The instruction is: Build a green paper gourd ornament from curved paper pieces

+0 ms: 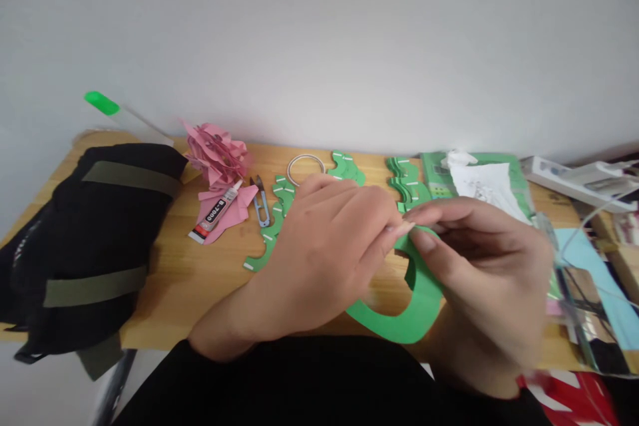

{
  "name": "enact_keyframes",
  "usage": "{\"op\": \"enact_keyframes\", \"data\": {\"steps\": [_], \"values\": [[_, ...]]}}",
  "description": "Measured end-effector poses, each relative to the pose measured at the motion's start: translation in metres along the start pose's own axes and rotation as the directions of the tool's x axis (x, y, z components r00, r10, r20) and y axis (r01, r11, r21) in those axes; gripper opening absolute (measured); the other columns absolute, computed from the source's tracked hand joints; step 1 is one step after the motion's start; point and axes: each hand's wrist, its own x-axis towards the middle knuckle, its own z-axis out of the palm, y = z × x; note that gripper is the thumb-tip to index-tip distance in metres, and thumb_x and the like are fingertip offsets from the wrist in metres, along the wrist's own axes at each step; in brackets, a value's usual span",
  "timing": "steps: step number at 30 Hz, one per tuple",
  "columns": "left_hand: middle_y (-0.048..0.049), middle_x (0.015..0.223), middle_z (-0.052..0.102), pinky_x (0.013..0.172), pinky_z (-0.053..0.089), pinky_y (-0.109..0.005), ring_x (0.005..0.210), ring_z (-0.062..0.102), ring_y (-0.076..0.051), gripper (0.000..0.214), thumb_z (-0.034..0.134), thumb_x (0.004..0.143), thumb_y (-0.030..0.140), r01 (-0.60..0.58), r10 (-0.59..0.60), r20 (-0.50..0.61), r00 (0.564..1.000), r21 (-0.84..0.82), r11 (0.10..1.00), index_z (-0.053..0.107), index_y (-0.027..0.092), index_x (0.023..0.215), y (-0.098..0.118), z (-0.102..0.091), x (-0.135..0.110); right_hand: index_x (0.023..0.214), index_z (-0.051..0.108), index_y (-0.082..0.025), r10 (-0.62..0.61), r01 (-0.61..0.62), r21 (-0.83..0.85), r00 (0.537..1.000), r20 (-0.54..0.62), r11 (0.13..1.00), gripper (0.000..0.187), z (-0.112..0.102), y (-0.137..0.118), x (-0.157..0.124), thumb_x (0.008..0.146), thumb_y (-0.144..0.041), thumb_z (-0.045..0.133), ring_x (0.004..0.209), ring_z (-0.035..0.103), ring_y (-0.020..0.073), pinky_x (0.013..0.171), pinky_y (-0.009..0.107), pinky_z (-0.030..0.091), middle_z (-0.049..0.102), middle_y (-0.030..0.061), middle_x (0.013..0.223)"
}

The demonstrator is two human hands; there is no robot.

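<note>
My left hand [319, 253] and my right hand [479, 279] meet over the near edge of the wooden table [190, 273]. Together they pinch a curved green paper ring piece [414, 313]. The fingertips of both hands press together at its top edge. The lower arc of the green piece hangs below my hands, and its upper part is hidden behind them. Both hands are closed on it.
A black bag [84, 239] lies at the left. Behind my hands sit pink folded paper [217, 156], a glue tube [215, 213], small snips [260, 203], a metal ring [304, 163], green cut pieces [407, 180] and a paper sheet [486, 186]. Clutter fills the right edge.
</note>
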Motion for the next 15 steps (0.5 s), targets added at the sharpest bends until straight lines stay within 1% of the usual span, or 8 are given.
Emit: {"op": "enact_keyframes", "data": {"steps": [5,10,13,15], "values": [[0.0046,0.073,0.066,0.072,0.043,-0.031,0.067,0.059,-0.011,0.018,0.057,0.092,0.019,-0.015,0.015,0.003,1.0,0.005,1.0,0.051,0.019,0.075,-0.0003,-0.0005,0.0008,0.083,0.072,-0.025,-0.005,0.005,-0.007,1.0,0.008,1.0,0.022,-0.0009,-0.0008,0.0007,0.076,-0.005,0.067,0.059,0.061,0.0078,0.053,0.017,0.053,0.069,-0.0042,0.069],[0.0034,0.073,0.066,0.073,0.043,-0.031,0.067,0.061,-0.011,0.018,0.057,0.092,0.019,-0.005,0.005,0.008,1.0,-0.003,1.0,0.052,0.018,0.075,-0.0005,-0.0008,0.0012,0.087,0.073,-0.027,0.003,-0.004,0.01,0.999,0.044,1.0,0.024,-0.0046,0.0033,0.0003,0.079,-0.006,0.065,0.061,0.061,0.0078,0.053,0.017,0.051,0.069,-0.0037,0.072],[0.0032,0.073,0.066,0.073,0.043,-0.031,0.066,0.061,-0.011,0.016,0.057,0.092,0.018,-0.004,0.004,0.008,1.0,0.002,1.0,0.053,0.018,0.076,-0.0012,-0.0008,0.0012,0.093,0.073,-0.029,0.023,-0.028,0.071,0.997,0.071,0.997,0.025,-0.0061,0.0049,-0.0003,0.083,-0.008,0.062,0.071,0.064,0.0081,0.059,0.016,0.053,0.071,-0.003,0.083],[0.0036,0.072,0.066,0.072,0.043,-0.03,0.066,0.06,-0.01,0.016,0.057,0.092,0.018,-0.004,0.004,0.012,1.0,0.005,1.0,0.052,0.018,0.076,-0.002,-0.0006,0.0013,0.098,0.072,-0.03,0.036,-0.045,0.107,0.995,0.089,0.993,0.024,-0.0058,0.0035,0.0,0.085,-0.013,0.062,0.077,0.066,0.0096,0.064,0.018,0.056,0.073,-0.0023,0.089]]}}
